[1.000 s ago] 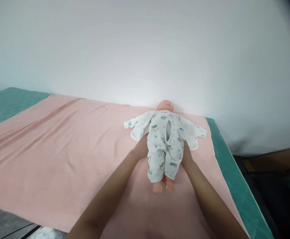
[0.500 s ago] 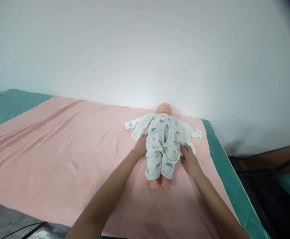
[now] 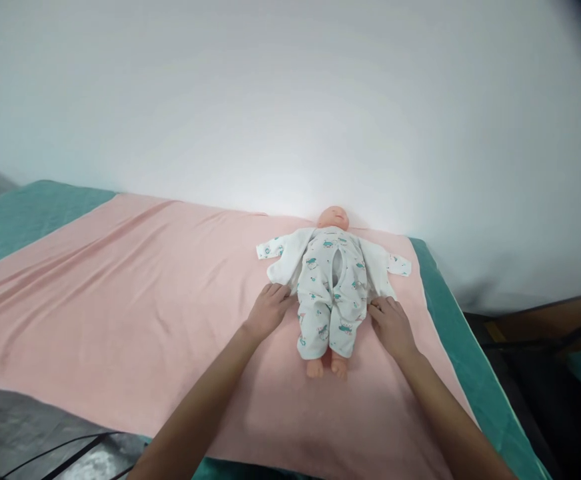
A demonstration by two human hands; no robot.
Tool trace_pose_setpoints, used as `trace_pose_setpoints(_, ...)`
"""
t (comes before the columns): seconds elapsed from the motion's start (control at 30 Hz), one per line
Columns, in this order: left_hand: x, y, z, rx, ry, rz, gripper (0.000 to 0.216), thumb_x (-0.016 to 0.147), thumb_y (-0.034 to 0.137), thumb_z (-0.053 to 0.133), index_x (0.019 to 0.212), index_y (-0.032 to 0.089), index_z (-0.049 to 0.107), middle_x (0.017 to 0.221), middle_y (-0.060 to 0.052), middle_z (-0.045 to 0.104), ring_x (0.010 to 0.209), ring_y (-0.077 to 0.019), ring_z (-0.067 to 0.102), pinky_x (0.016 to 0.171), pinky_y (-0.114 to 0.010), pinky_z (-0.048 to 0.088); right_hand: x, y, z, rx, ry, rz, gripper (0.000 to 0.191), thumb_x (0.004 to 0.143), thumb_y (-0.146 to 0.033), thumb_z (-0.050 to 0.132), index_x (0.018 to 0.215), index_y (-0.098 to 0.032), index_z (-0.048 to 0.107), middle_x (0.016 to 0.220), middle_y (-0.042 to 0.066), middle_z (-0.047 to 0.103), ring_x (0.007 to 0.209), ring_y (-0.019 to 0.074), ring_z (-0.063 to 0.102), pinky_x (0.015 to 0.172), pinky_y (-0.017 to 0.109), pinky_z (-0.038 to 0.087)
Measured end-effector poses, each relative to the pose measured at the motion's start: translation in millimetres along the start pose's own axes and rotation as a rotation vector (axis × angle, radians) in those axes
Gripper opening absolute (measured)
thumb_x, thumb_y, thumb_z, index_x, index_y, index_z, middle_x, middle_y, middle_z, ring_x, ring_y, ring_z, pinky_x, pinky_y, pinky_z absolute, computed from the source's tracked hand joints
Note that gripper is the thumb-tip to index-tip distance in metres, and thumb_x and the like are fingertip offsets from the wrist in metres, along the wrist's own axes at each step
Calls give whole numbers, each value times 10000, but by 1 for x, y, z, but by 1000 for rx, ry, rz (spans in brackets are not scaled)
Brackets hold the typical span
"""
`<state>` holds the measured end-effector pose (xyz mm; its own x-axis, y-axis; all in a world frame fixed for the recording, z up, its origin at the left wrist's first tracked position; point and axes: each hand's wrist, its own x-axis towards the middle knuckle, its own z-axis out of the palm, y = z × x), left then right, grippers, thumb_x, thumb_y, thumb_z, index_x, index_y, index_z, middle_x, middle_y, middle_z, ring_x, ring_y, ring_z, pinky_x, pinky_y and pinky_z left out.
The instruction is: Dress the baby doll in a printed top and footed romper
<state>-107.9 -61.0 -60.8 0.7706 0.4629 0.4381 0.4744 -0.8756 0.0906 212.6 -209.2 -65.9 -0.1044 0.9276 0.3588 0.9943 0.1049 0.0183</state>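
A baby doll (image 3: pixel 334 217) lies on its back on a pink blanket, head toward the wall and feet toward me. It wears white patterned trousers (image 3: pixel 338 320) with an oval opening at the crotch. A white baby jacket (image 3: pixel 285 267) spreads open under the doll, its sleeves stretched out to both sides. My left hand (image 3: pixel 270 307) pinches the jacket's lower edge beside the doll's left-of-view hip. At the opposite hip, my right hand (image 3: pixel 390 322) has its fingers closed on the other lower corner. Both thumbs are mostly hidden.
The pink blanket (image 3: pixel 120 320) lies over a green-covered bed (image 3: pixel 450 327), with creases on its left side. A white wall (image 3: pixel 290 100) rises right behind the doll's head. Dark objects (image 3: pixel 545 387) stand beyond the bed's right edge; black straps or cables (image 3: pixel 70 457) show at lower left.
My left hand has moved out from the doll's side, down along the jacket's edge. My right hand has shifted slightly outward. The view has moved a little left.
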Motion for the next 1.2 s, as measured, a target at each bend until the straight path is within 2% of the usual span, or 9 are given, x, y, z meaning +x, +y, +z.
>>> trace_pose_setpoints(0.2, 4, -1, 1, -113, -82, -16, 348, 868, 76, 449, 988, 280, 705, 930, -80, 546, 912, -225, 472, 823, -386, 389, -11, 15, -7, 29, -105, -29, 434, 817, -1, 418, 1057, -232, 695, 971, 88, 621, 878, 241, 479, 708, 371, 366)
trace_pose_setpoints(0.33, -5, 9, -2, -304, -6, -99, 410, 900, 68, 406, 1057, 314, 695, 1069, -61, 579, 1025, -208, 499, 900, -391, 410, -21, 13, -13, 265, -59, 92, 434, 841, -17, 395, 1090, -236, 675, 1028, 82, 616, 945, 245, 509, 763, 387, 431)
trace_pose_setpoints(0.43, -20, 37, -10, -520, 92, -274, 336, 933, 145, 417, 1158, 271, 632, 1152, -70, 584, 1101, -201, 515, 927, -382, 443, -25, -18, -29, 501, 50, 226, 324, 900, -130, 438, 1150, -238, 613, 1141, 82, 578, 1065, 249, 513, 893, 419, 460)
trace_pose_setpoints(0.53, -37, 75, -18, -679, 37, -421, 274, 908, 194, 490, 1162, 239, 582, 1121, -63, 612, 1028, -187, 563, 884, -359, 471, -21, -70, -52, 685, 43, 229, 264, 916, -205, 496, 1165, -260, 563, 1209, 71, 548, 1123, 226, 520, 956, 394, 461)
trace_pose_setpoints(0.63, -47, 104, -19, -625, -35, -491, 244, 818, 196, 597, 1060, 221, 576, 1039, -49, 638, 935, -202, 581, 844, -381, 461, -11, -119, -67, 696, -142, 101, 231, 877, -128, 511, 1073, -242, 557, 1139, 66, 567, 1046, 216, 543, 871, 365, 488)
trace_pose_setpoints(0.77, -48, 115, -9, -465, -35, -503, 205, 779, 120, 565, 965, 208, 558, 1000, -46, 640, 940, -223, 570, 824, -387, 439, 1, -155, -60, 397, -140, 89, 206, 792, -33, 542, 912, -200, 546, 954, 89, 588, 874, 253, 536, 738, 394, 457)
trace_pose_setpoints(0.9, -48, 111, -3, -404, 26, -494, 222, 812, 79, 473, 979, 190, 569, 962, -59, 640, 910, -220, 565, 802, -373, 455, 5, -165, -42, 199, -30, 119, 183, 804, -28, 545, 870, -198, 536, 869, 82, 591, 810, 253, 514, 721, 395, 395)
trace_pose_setpoints(1.03, -57, 114, -12, -367, 98, -469, 217, 866, 110, 435, 1010, 198, 571, 970, -61, 636, 916, -218, 576, 791, -362, 478, -5, -162, -34, 281, 98, 91, 117, 846, -89, 540, 823, -202, 521, 820, 49, 587, 832, 226, 518, 758, 374, 365)
trace_pose_setpoints(1.2, -84, 133, -34, -245, 139, -468, 181, 862, 115, 451, 971, 219, 551, 835, -36, 620, 803, -209, 588, 695, -337, 478, -35, -168, -49, 415, 122, 51, 144, 823, -72, 502, 875, -202, 536, 869, 43, 591, 897, 230, 521, 794, 376, 388)
